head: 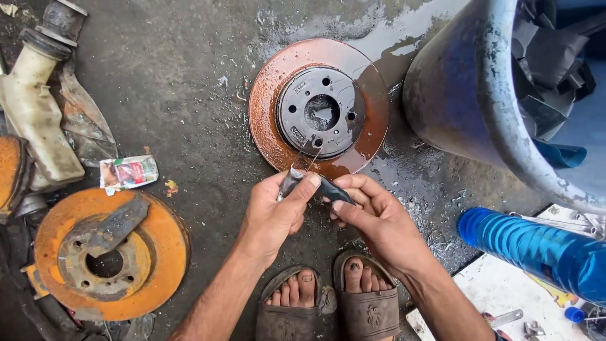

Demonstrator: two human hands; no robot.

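At far left on the wet concrete floor (189, 126), we are seeing a dirty cream plastic reservoir (31, 113) w/ a dark cap, lying tilted, and just right of it a small torn packet (128, 172). Below those, a rusty orange brake disc (110, 252) is lying flat w/ a dark brake pad (117, 222) resting across its hub.

Toward centre we are holding a small dark tube (312, 185) between both hands, just above our sandalled feet (328, 303) and right at the near edge of a second brake disc (319, 107). Left hand (274, 211) is closing thumb & fingers round the tube's left end; right hand (372, 218) is pinching its right end. That second disc is lying flat, wet, rust-coloured on the ring w/ a dark grey hub; thin strands are running from the tube's tip to the hub edge. Can't tell what the strands are.

Further right, a big blue drum (461, 88) is standing near the disc, w/ dark scraps inside. Below it, a ribbed blue bottle (536, 249) is lying on a white board (492, 290), w/ small metal bits nearby.
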